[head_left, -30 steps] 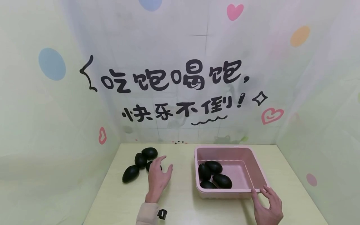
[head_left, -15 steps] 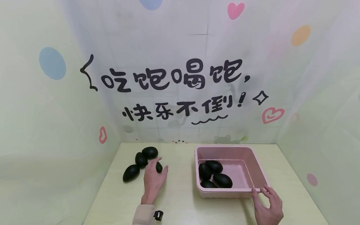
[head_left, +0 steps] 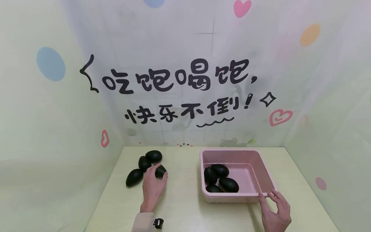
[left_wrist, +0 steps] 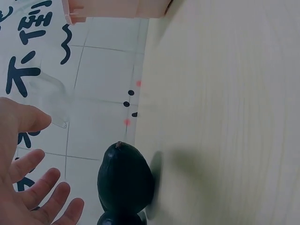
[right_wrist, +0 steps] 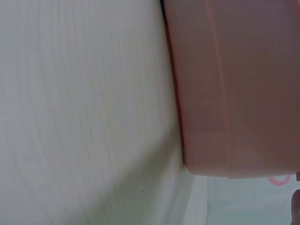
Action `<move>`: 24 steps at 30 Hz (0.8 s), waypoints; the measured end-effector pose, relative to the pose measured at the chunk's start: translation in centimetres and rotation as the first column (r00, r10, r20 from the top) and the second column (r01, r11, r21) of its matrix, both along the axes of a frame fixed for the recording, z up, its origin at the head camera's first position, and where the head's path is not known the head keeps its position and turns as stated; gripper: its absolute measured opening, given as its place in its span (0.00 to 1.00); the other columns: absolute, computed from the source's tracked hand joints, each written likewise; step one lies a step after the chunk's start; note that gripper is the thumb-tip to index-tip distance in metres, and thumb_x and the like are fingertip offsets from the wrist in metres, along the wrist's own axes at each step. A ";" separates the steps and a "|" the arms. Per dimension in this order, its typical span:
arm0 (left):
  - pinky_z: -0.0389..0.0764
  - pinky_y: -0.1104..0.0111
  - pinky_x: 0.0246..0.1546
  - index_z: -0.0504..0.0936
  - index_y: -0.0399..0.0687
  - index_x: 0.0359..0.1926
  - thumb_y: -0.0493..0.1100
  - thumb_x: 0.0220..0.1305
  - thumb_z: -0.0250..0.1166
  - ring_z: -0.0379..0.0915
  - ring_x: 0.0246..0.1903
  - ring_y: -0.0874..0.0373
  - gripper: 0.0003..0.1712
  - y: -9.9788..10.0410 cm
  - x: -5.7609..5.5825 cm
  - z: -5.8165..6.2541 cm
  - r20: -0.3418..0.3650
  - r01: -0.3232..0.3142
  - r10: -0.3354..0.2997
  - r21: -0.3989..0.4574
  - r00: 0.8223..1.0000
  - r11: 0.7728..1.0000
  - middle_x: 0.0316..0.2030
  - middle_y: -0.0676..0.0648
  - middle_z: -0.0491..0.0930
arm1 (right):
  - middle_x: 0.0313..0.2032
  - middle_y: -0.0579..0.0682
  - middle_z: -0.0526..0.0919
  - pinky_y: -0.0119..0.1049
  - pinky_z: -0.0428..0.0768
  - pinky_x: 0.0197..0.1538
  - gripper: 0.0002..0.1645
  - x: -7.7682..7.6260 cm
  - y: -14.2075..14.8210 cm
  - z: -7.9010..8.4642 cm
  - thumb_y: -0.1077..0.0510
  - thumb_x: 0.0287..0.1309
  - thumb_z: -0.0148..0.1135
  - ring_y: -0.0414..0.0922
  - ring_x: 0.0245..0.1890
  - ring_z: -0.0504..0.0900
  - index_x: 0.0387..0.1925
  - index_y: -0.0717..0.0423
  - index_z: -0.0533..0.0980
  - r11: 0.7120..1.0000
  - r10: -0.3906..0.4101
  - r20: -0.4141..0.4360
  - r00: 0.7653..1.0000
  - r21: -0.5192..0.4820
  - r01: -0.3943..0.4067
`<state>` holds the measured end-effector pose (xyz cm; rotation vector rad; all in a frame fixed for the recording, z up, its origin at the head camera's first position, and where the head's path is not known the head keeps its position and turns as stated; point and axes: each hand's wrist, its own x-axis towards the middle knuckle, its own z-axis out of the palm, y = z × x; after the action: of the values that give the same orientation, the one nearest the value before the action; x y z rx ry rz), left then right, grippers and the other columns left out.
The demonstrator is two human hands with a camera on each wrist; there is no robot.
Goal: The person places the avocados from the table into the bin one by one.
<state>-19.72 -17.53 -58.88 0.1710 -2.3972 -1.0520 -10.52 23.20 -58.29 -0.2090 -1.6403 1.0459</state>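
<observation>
In the head view my left hand (head_left: 152,188) reaches over a dark avocado (head_left: 161,171), with thumb and fingers spread about it. The left wrist view has the left hand (left_wrist: 33,178) with its fingers parted, and an avocado (left_wrist: 125,180) stands apart from them. Three other avocados (head_left: 134,177) lie beside and behind that hand on the table. My right hand (head_left: 276,212) holds the near right corner of a pink plastic bin (head_left: 232,194) between thumb and fingers. Several avocados (head_left: 229,185) sit in the bin's left part. Only a fingertip shows in the right wrist view.
The pale wooden table (head_left: 185,180) is bounded by a printed backdrop (head_left: 185,42) behind and on both sides. The bin stands on the table's right half. A black strap device (head_left: 158,223) is on my left wrist.
My left hand has moved leftward and slightly forward, so that its thumb is now at the near right side of the avocado. The right hand and bin keep their place.
</observation>
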 end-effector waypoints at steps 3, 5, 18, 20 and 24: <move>0.79 0.40 0.57 0.85 0.43 0.60 0.43 0.61 0.76 0.78 0.60 0.34 0.26 -0.4 0.2 -0.1 -0.004 -0.010 0.010 -0.003 1.000 1.000 0.60 0.35 0.83 | 0.42 0.76 0.87 0.21 0.73 0.61 0.15 -0.1 -0.1 0.2 0.79 0.36 0.77 0.27 0.55 0.81 0.32 0.78 0.85 1.000 0.010 -0.009 1.000 0.001 -0.010; 0.78 0.40 0.58 0.85 0.43 0.61 0.44 0.61 0.76 0.78 0.60 0.34 0.27 -0.8 0.3 -0.1 0.001 -0.013 0.013 -0.003 1.000 1.000 0.60 0.35 0.83 | 0.42 0.76 0.87 0.21 0.73 0.61 0.15 -0.1 -0.2 0.3 0.79 0.36 0.77 0.27 0.55 0.81 0.32 0.78 0.85 1.000 0.012 -0.016 1.000 0.003 -0.012; 0.74 0.40 0.61 0.82 0.41 0.64 0.45 0.65 0.74 0.74 0.62 0.32 0.29 -3.8 0.9 -0.5 0.057 -0.049 0.050 -0.025 0.997 0.998 0.63 0.33 0.80 | 0.42 0.77 0.86 0.20 0.73 0.61 0.15 0.1 -0.2 0.5 0.79 0.35 0.77 0.26 0.54 0.80 0.32 0.79 0.85 1.000 0.007 -0.020 1.000 0.002 -0.007; 0.74 0.39 0.61 0.81 0.41 0.65 0.45 0.65 0.74 0.73 0.63 0.31 0.29 -4.4 0.9 -0.6 0.058 -0.057 0.059 -0.025 0.997 0.998 0.63 0.33 0.79 | 0.42 0.77 0.86 0.20 0.73 0.61 0.15 0.1 -0.2 0.5 0.80 0.35 0.77 0.25 0.55 0.80 0.32 0.79 0.85 1.000 0.005 -0.015 1.000 0.001 -0.005; 0.73 0.38 0.62 0.81 0.41 0.65 0.44 0.65 0.74 0.73 0.63 0.31 0.30 -5.3 1.0 -1.1 0.056 -0.075 0.076 -0.020 0.995 0.997 0.62 0.32 0.78 | 0.42 0.77 0.86 0.20 0.73 0.61 0.16 0.1 -0.2 0.5 0.80 0.35 0.77 0.25 0.55 0.80 0.32 0.79 0.85 1.000 0.002 -0.008 1.000 0.003 -0.002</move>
<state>-18.68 -22.82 -59.95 0.2872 -2.4298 -1.0038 -10.39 23.02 -57.80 -0.2007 -1.6353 1.0447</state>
